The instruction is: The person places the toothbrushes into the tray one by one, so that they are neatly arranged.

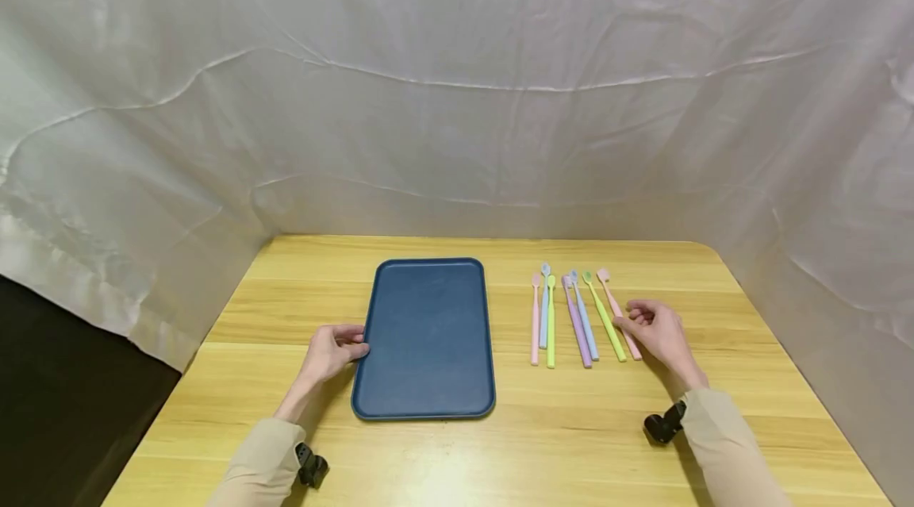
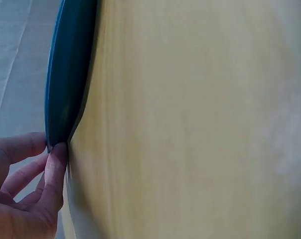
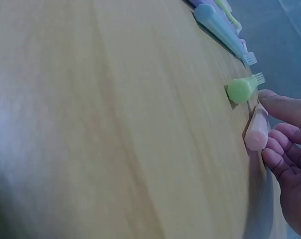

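Observation:
A dark blue rectangular tray (image 1: 427, 340) lies on the table. My left hand (image 1: 333, 350) pinches its left edge between thumb and fingers; the left wrist view shows that hand (image 2: 28, 184) at the rim of the tray (image 2: 68, 74). To the right of the tray, several toothbrushes lie in a loose row. The rightmost is a pink toothbrush (image 1: 615, 304), held by my right hand (image 1: 660, 336) with thumb and fingers on either side of its handle. In the right wrist view the pink toothbrush (image 3: 257, 133) rests close to the table, beside a green toothbrush (image 3: 240, 90).
Left of the held one lie a green toothbrush (image 1: 607, 320), a blue toothbrush (image 1: 585, 320), a purple toothbrush (image 1: 577, 324) and others, including a pink toothbrush (image 1: 535, 324). Pale cloth (image 1: 457, 134) hangs behind and beside the wooden table (image 1: 543, 443).

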A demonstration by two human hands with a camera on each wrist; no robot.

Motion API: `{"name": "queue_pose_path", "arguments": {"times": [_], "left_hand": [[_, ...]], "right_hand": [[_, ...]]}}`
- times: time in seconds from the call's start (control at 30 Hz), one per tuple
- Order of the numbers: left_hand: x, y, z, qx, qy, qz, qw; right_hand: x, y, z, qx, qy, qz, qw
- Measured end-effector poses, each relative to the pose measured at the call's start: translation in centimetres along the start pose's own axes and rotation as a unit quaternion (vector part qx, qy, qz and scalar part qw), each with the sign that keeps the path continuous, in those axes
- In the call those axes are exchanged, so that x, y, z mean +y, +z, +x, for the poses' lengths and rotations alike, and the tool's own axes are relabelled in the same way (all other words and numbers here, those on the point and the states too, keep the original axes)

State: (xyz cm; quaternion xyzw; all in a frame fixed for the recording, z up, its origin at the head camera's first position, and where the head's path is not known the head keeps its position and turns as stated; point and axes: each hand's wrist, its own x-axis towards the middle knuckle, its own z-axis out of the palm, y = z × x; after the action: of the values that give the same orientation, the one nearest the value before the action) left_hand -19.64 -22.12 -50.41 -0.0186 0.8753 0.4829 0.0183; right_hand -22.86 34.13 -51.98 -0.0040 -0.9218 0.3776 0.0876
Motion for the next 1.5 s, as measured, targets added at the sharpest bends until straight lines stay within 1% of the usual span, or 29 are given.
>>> {"name": "queue_pose_path", "arguments": {"times": [0.13, 0.3, 0.4, 0.7, 0.8, 1.0, 1.23, 1.5], "left_hand": [[0.1, 0.1, 0.0, -0.012, -0.006, -0.025, 0.9996], [0.2, 0.5, 0.0, -0.032, -0.005, -0.065, 0.9974], [0.3, 0.8, 0.1, -0.045, -0.005, -0.088, 0.9951], [0.6, 1.8, 0.3, -0.082, -0.026, -0.148, 0.9851], [0.8, 2.1, 0.3, -0.091, -0.03, -0.157, 0.9829], [1.2, 2.5, 0.3, -0.095, -0.036, -0.169, 0.9803], [1.3, 2.9, 0.3, -0.098, -0.039, -0.178, 0.9784], [1.2, 3.1, 0.4, -0.095, -0.036, -0.176, 0.9791]], "right_hand": [[-0.1, 0.0, 0.1, -0.002, 0.012, -0.002, 0.9999], [-0.2, 0.1, 0.2, -0.004, 0.021, -0.005, 0.9998], [-0.3, 0.0, 0.3, -0.006, 0.02, -0.006, 0.9998], [-0.4, -0.1, 0.3, -0.016, 0.018, -0.018, 0.9995], [-0.4, -0.1, 0.4, -0.021, 0.023, -0.024, 0.9992], [-0.5, -0.1, 0.6, -0.027, 0.025, -0.038, 0.9986], [-0.8, 0.1, 0.5, -0.016, 0.032, -0.031, 0.9989], [-1.0, 0.1, 0.2, 0.0, 0.031, -0.026, 0.9992]]}}
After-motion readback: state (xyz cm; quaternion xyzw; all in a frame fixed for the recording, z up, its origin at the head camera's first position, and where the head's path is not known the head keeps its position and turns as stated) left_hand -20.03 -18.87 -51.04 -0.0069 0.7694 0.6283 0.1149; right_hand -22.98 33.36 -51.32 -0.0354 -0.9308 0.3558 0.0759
